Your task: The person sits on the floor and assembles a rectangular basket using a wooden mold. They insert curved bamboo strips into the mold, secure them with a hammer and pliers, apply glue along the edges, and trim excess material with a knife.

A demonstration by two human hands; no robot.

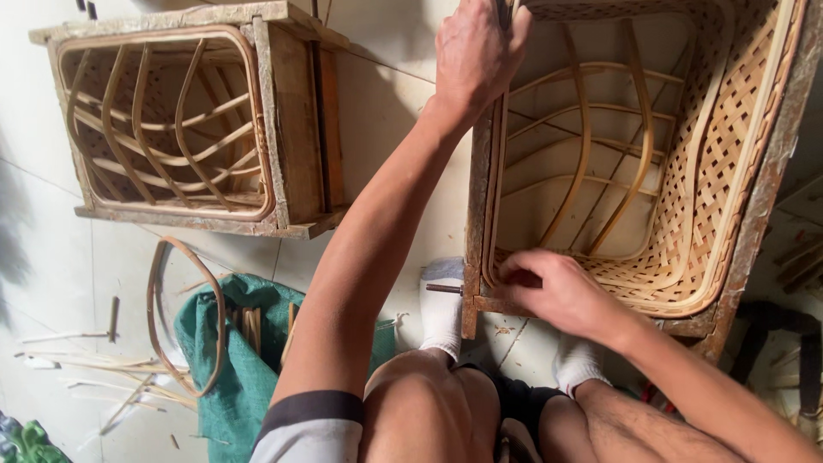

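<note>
Pale floor tiles [390, 111] carry everything. Between the person's knees and the far wall, a half-woven cane basket [729, 171] sits in its wooden frame [476, 214], mouth facing the camera, long axis running away. Left hand [473, 53] closes over the frame's far corner; right hand [549, 287] pinches the near rim. A second framed basket [171, 120] stands left, beside a green sack [236, 377].

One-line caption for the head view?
Left hand grips the frame top, right hand pinches basket rim.

Tan lattice-woven basket [729, 171], green cloth [231, 377], white socks [441, 317].
</note>
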